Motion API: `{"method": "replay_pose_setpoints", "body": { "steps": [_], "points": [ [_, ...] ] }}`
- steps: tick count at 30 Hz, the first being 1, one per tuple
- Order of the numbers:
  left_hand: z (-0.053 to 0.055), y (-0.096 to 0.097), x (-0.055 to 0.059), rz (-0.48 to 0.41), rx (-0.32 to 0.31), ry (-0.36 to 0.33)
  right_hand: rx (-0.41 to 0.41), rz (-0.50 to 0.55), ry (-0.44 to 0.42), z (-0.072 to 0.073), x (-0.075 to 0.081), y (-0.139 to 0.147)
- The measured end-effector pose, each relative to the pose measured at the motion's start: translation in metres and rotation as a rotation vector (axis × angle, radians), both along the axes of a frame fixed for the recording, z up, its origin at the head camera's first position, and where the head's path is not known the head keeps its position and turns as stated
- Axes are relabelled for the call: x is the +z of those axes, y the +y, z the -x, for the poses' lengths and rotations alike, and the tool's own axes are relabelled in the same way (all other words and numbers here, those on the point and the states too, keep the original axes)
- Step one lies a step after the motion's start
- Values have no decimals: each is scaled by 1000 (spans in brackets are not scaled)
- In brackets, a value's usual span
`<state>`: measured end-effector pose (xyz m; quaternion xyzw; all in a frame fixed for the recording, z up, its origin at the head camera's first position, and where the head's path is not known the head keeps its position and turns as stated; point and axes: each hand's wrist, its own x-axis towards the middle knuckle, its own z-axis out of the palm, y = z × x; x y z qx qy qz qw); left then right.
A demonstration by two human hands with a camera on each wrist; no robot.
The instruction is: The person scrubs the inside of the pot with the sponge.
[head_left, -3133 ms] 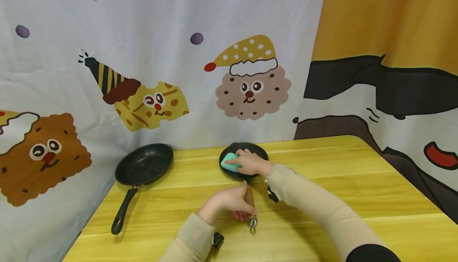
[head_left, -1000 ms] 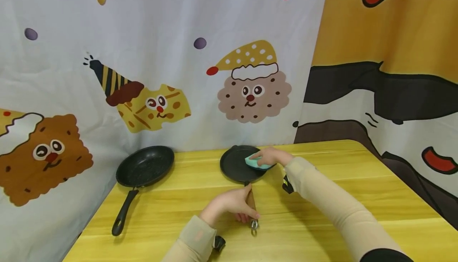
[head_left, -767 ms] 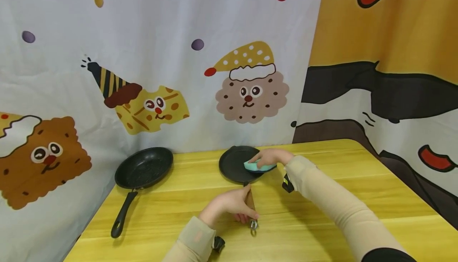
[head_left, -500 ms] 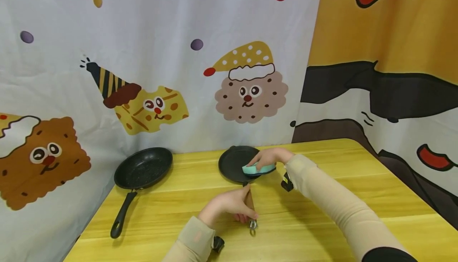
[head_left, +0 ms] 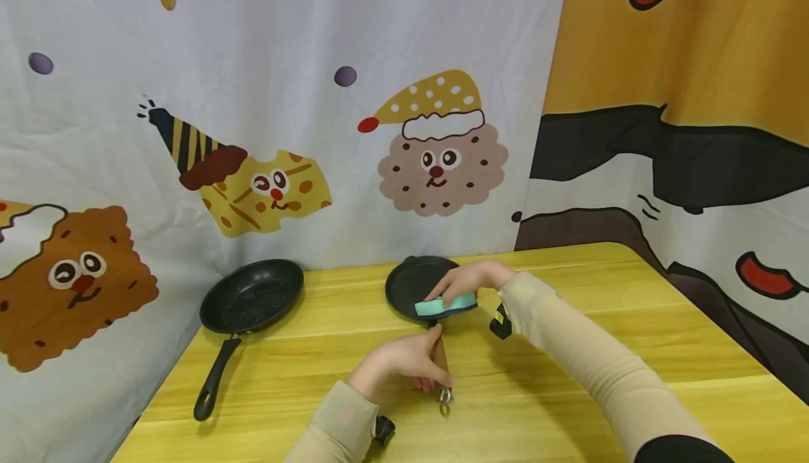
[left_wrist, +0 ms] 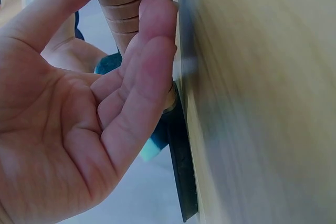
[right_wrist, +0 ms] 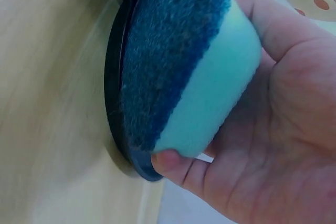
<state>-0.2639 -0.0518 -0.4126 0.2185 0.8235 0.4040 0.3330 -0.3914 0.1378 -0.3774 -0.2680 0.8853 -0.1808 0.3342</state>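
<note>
A small round black pan (head_left: pixel 404 287) with a wooden handle (head_left: pixel 440 356) lies toward the back of the table. My left hand (head_left: pixel 407 361) grips that handle (left_wrist: pixel 126 9), its fingers along one side and the thumb on the other. My right hand (head_left: pixel 468 282) holds a mint-green scrubbing sponge (head_left: pixel 445 305) at the pan's near right edge. In the right wrist view the dark blue scouring side of the sponge (right_wrist: pixel 173 51) faces the pan (right_wrist: pixel 113 87), and the fingers and thumb pinch the green foam.
A larger black frying pan (head_left: pixel 253 298) with a black handle lies on the left of the yellow wooden table (head_left: pixel 569 350). Behind the table hangs a curtain (head_left: pixel 284 48) printed with cartoon figures.
My right hand with the sponge has gone from the left inside of the pan to its right edge, then slid down along the near rim. My left hand keeps its grip on the handle.
</note>
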Motion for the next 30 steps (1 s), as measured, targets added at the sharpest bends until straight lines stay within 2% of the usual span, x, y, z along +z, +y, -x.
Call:
{"method": "replay_pose_setpoints", "body": {
  "steps": [7, 17, 23, 30],
  "points": [
    [1, -1, 1, 17, -6, 8, -1, 133, -42, -2, -9, -9],
    [-1, 1, 1, 24, 11, 19, 40, 293, -10, 2, -28, -27],
    [-2, 2, 2, 8, 23, 18, 53, 315, 64, 6, -38, -39],
    [-3, 3, 2, -4, 22, 29, 46, 301, 237, 8, -49, -55]
  ]
}}
